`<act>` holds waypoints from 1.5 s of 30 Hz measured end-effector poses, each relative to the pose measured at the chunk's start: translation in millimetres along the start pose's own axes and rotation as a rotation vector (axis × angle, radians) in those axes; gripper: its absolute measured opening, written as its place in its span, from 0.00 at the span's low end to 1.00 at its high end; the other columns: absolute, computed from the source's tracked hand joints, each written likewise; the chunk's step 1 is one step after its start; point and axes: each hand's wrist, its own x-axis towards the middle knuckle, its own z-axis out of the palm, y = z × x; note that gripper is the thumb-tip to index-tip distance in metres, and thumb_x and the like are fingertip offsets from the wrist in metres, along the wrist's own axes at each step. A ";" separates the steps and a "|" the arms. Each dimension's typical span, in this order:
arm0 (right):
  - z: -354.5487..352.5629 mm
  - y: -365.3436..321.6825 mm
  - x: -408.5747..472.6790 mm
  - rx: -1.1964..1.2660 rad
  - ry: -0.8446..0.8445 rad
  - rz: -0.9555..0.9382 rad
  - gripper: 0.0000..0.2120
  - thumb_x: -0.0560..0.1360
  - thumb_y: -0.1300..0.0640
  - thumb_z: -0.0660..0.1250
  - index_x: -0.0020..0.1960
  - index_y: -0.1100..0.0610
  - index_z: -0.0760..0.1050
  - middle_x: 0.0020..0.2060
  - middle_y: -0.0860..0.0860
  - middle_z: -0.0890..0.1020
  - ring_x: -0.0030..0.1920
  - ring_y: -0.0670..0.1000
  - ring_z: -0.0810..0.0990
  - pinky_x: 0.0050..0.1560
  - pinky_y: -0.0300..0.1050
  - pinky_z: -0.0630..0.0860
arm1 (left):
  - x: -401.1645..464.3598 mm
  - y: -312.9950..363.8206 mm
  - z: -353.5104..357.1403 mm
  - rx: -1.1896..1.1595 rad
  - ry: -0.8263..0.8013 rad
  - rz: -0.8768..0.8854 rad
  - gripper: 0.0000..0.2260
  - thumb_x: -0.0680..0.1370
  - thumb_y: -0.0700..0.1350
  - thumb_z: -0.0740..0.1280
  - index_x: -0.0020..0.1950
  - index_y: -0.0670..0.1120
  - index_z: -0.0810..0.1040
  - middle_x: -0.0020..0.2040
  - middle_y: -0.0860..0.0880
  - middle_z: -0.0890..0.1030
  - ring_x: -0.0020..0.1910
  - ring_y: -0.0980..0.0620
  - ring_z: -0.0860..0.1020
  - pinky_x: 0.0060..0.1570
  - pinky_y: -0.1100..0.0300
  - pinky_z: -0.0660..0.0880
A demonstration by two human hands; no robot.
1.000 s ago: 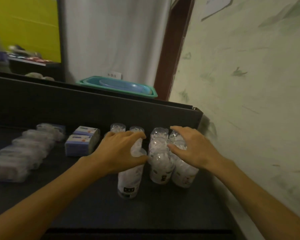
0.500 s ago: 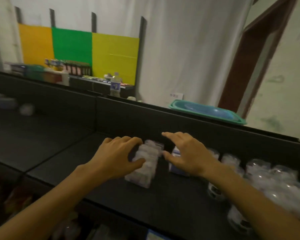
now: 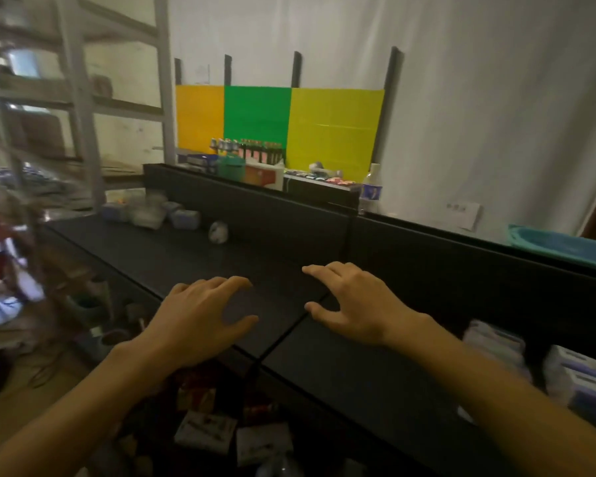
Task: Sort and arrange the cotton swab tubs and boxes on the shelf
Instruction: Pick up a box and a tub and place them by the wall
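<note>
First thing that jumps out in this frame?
The two empty hands, left and right, spread over the bare black shelf at centre. Behind, orange, green and yellow panels glow against the white wall. Boxes sit at the shelf's right edge.

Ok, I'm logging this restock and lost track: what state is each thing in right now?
left hand: empty, fingers spread above the shelf
right hand: empty, fingers loosely curved
black shelf: bare under both hands
boxes: lined up at the right edge
far pile of tubs and boxes: unsorted heap
lone tub: apart from the pile, tipped over
</note>
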 end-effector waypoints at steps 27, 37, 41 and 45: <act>162.5 -5.2 359.1 0.150 -0.195 -0.063 0.29 0.77 0.43 0.62 0.74 0.45 0.56 0.67 0.50 0.69 0.63 0.49 0.71 0.60 0.46 0.73 | 167.7 -313.9 51.8 -0.033 -0.059 -0.263 0.25 0.73 0.67 0.60 0.68 0.62 0.62 0.65 0.57 0.73 0.61 0.56 0.73 0.62 0.51 0.71; 225.6 -44.7 448.9 0.216 -0.200 -0.005 0.28 0.76 0.43 0.63 0.73 0.43 0.58 0.69 0.48 0.68 0.67 0.49 0.70 0.63 0.46 0.70 | 200.6 -423.8 80.8 -0.114 -0.074 -0.232 0.24 0.74 0.64 0.61 0.67 0.62 0.62 0.65 0.57 0.71 0.61 0.58 0.72 0.63 0.50 0.70; 249.3 -66.7 482.1 0.246 -0.214 0.060 0.28 0.77 0.43 0.63 0.73 0.43 0.58 0.67 0.48 0.70 0.64 0.48 0.71 0.63 0.45 0.71 | 225.2 -478.0 83.5 -0.124 -0.077 -0.197 0.22 0.75 0.62 0.62 0.67 0.59 0.65 0.65 0.56 0.72 0.56 0.57 0.75 0.60 0.50 0.71; 265.4 -87.2 519.1 0.270 -0.205 0.171 0.28 0.76 0.42 0.63 0.73 0.42 0.58 0.69 0.48 0.68 0.66 0.49 0.70 0.64 0.48 0.72 | 253.1 -533.3 87.1 -0.167 -0.030 -0.163 0.19 0.75 0.60 0.62 0.65 0.58 0.68 0.64 0.55 0.73 0.56 0.55 0.75 0.59 0.51 0.72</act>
